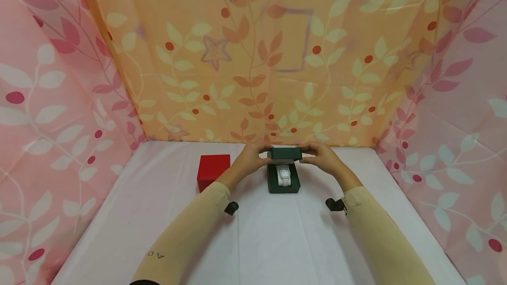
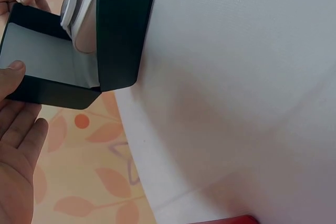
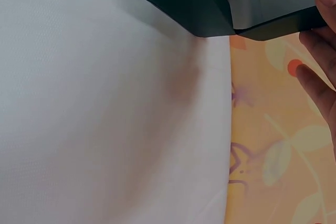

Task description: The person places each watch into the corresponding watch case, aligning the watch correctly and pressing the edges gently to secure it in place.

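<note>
A dark green watch box [image 1: 284,190] stands on the white table with its hinged lid [image 1: 286,153] raised. Inside the base, a white wristwatch [image 1: 284,173] is wrapped round a pale cushion. My left hand [image 1: 250,159] pinches the lid's left side, thumb on the inner edge and fingers outside, as the left wrist view shows on the lid wall [image 2: 52,94]. From the opposite side my right hand [image 1: 322,157] pinches the lid the same way, its thumb [image 3: 326,4] at the lid's edge in the right wrist view.
A red box [image 1: 214,167] sits left of the green one, partly behind my left forearm. The white tabletop [image 1: 269,241] ends at an orange leaf-patterned curtain [image 1: 253,56] at the back. Pink patterned curtains [image 1: 47,144] hang on both sides.
</note>
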`<state>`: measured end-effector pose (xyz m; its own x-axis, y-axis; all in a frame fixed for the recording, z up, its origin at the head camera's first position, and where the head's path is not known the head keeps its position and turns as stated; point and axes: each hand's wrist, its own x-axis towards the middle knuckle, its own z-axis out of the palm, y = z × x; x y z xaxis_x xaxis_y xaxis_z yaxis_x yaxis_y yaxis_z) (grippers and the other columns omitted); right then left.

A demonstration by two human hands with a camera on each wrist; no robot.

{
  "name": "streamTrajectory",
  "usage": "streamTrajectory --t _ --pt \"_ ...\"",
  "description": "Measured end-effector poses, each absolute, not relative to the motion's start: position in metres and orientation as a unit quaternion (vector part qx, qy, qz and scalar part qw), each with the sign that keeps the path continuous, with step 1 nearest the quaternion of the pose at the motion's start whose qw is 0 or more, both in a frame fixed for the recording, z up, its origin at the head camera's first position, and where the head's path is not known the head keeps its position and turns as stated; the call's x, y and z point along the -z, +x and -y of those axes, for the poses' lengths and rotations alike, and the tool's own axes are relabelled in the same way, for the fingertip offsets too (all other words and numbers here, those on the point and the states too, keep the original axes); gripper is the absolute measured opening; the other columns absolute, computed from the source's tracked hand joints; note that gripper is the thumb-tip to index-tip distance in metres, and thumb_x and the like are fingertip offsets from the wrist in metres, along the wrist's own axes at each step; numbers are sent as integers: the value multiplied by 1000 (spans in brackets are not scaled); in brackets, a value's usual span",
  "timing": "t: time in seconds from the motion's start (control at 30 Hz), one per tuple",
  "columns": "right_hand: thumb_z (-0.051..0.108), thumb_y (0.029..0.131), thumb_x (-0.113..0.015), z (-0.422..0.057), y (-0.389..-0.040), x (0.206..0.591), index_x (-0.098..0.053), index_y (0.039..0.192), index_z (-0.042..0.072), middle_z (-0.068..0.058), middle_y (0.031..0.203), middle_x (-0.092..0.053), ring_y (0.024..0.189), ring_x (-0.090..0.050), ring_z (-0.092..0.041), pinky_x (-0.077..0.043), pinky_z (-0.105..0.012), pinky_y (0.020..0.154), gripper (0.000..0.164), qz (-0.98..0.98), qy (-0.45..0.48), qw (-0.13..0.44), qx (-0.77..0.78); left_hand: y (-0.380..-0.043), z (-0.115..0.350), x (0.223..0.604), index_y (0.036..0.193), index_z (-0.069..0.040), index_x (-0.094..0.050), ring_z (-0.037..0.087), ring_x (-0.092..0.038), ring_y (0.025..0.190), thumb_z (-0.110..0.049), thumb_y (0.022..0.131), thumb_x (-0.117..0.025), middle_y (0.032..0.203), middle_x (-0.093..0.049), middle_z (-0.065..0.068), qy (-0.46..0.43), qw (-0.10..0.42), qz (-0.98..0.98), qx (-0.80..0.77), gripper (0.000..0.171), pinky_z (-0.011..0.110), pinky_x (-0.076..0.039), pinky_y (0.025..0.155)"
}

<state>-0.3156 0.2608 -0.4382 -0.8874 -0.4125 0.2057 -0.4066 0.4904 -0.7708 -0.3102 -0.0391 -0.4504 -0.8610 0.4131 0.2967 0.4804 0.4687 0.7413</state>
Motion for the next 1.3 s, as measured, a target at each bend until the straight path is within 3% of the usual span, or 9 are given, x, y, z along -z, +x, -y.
streamTrajectory --t 0.47,0.77,1.03,1.3 --pt "4 86 -81 -261 -307 448 -69 128 7 -16 143 -59 128 -62 -32 -46 -48 109 44 -850 -246 0 466 -302 40 459 131 -15 -69 24 -56 137 -16 88 -82 131 -71 2 -251 43 865 432 45 39 -51 107" --pt "9 86 -82 -262 -304 453 -69 127 8 -10 136 -62 128 -62 -32 -47 -50 108 43 -848 -251 -22 466 -298 35 459 131 -17 -68 21 -64 125 -18 89 -81 129 -71 0 -239 53 879 408 44 40 -52 106" --pt "12 86 -82 -262 -298 457 -67 131 11 -10 133 -62 131 -60 -32 -51 -31 105 48 -848 -241 -27 471 -293 34 461 134 -14 -67 21 -63 127 -17 90 -79 132 -70 3 -247 70 879 402 46 40 -50 108" --pt "11 86 -82 -263 -297 461 -68 131 15 -4 132 -66 133 -59 -29 -45 -49 110 47 -852 -222 -22 473 -290 34 466 137 -17 -66 21 -62 128 -19 90 -80 134 -69 1 -239 67 877 412 48 40 -51 107"
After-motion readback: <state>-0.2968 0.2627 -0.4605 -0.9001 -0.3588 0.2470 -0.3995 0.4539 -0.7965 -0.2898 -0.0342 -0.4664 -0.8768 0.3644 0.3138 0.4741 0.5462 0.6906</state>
